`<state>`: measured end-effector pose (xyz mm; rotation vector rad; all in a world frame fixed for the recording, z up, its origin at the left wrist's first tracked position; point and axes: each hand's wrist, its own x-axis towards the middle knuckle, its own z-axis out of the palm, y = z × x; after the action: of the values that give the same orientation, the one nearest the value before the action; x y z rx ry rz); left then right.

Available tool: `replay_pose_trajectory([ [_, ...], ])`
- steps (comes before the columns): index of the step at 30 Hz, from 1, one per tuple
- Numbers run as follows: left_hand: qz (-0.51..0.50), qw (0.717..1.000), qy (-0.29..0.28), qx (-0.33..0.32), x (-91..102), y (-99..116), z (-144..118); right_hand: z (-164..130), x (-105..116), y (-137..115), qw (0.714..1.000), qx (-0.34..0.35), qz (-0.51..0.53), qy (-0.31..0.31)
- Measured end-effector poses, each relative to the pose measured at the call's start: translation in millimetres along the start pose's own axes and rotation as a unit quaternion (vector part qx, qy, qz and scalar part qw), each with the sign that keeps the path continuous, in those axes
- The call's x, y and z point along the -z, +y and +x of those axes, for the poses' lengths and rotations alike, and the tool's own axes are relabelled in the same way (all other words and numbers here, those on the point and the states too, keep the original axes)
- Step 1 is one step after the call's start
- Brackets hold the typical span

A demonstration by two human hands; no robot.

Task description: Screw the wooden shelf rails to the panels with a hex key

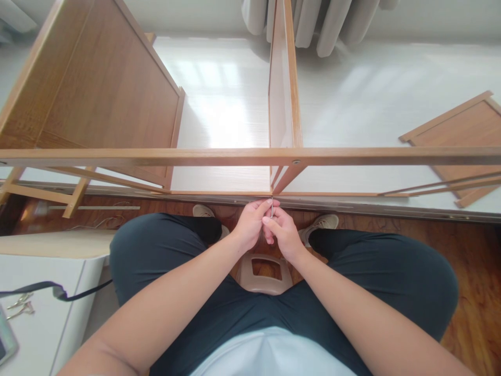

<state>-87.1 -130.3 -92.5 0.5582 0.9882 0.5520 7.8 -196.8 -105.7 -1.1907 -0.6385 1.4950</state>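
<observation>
A thin metal hex key (272,210) points up at the lower joint of a wooden frame (219,156). My left hand (249,222) is closed, its thumb and fingers pinching the key's upper part. From the other side, my right hand (285,230) grips near the key's bent lower end. Both hands touch just below the frame's bottom rail, where an upright divider panel (277,104) meets it. The key's tip against the joint is too small to make out. A screw head (296,162) shows in the upper rail above my hands.
A large wooden panel (113,94) leans at the left. Another wooden panel (465,141) lies at the right on the white surface (352,104). Between my legs is a beige plastic stool (266,284). A white cabinet (39,313) at lower left bears a strap, metal pieces and a phone-like device.
</observation>
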Motion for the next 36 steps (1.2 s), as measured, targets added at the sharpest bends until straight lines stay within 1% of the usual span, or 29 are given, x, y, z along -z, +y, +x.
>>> replay_pose_trajectory([
  [5,-0.007,1.000,-0.002,-0.004,0.6,-1.1,1.6,0.7,-0.7,0.8,1.000,0.000,-0.022,0.020],
  [10,-0.009,1.000,0.007,0.000,-2.6,1.6,1.3,0.6,1.2,3.3,0.998,0.003,-0.050,0.027],
  [14,-0.016,1.000,0.014,-0.001,-4.6,3.4,0.4,-0.4,3.2,6.6,0.994,0.001,-0.099,0.036],
  [19,-0.032,0.999,0.019,-0.011,-5.0,4.1,0.3,-0.5,4.7,9.3,0.984,0.019,-0.171,0.056],
  [22,-0.038,0.999,0.020,-0.010,-5.2,4.5,0.5,-0.4,4.9,8.4,0.978,0.023,-0.197,0.058],
  [36,-0.046,0.998,0.046,0.002,-7.6,5.7,-0.1,0.1,4.1,4.6,0.974,0.026,-0.217,0.057],
])
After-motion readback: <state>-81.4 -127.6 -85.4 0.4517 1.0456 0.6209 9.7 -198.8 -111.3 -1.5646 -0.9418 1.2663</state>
